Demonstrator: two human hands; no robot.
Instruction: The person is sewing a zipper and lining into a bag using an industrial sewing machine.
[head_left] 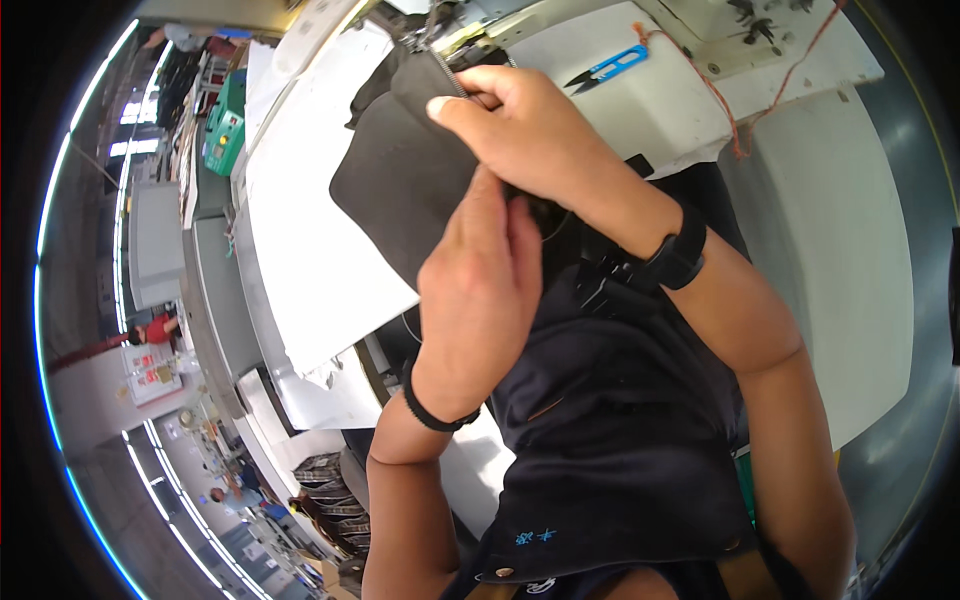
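Note:
A dark grey piece of fabric (400, 175) lies over the table's front edge, with a zipper (447, 72) along its right side. My right hand (530, 125) grips the fabric's zipper edge, thumb on top and fingers curled. Just below it, my left hand (475, 275) pinches the fabric's lower right edge, its fingertips partly hidden. The fabric's far end reaches the metal parts of a sewing machine (435, 22). Blue-handled thread snips (608, 68) lie to the right of my right hand.
White sheeting (300, 250) covers the table to the left. An orange cord (712, 90) hangs over the right table edge. A green box (226, 122) stands far left. Two people, one in red (155, 329), are in the distant workshop. My dark apron (620, 430) lies below my hands.

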